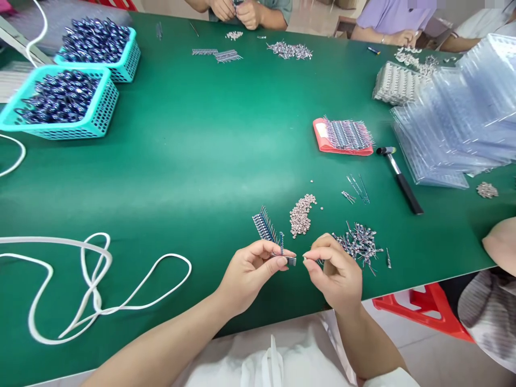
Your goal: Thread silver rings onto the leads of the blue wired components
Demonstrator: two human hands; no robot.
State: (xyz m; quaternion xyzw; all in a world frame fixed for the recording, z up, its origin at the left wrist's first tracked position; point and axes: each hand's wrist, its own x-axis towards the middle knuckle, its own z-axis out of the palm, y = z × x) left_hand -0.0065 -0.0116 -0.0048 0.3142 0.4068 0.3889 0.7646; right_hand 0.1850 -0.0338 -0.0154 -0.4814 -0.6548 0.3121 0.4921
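Note:
Between the thumb and fingers of my left hand (256, 271) is a strip of small dark blue parts with thin metal leads (291, 261). My right hand (336, 271) pinches a tiny pale bead (305, 258) just right of the strip's end, with a small gap between them. Another strip of blue leaded parts (264, 223) lies just beyond my left fingers. Beyond both hands is a heap of small round beads (301, 216). A loose pile of leaded parts (363, 244) lies right beside my right hand, partly hidden by it.
A hammer (403, 185) lies right, near stacked clear plastic trays (455, 118) and a red pad (322, 141) bearing leaded parts. Turquoise baskets (102, 105) of dark coils stand at far left. White cable (97, 295) loops across the left. Other people's hands (250, 13) work opposite.

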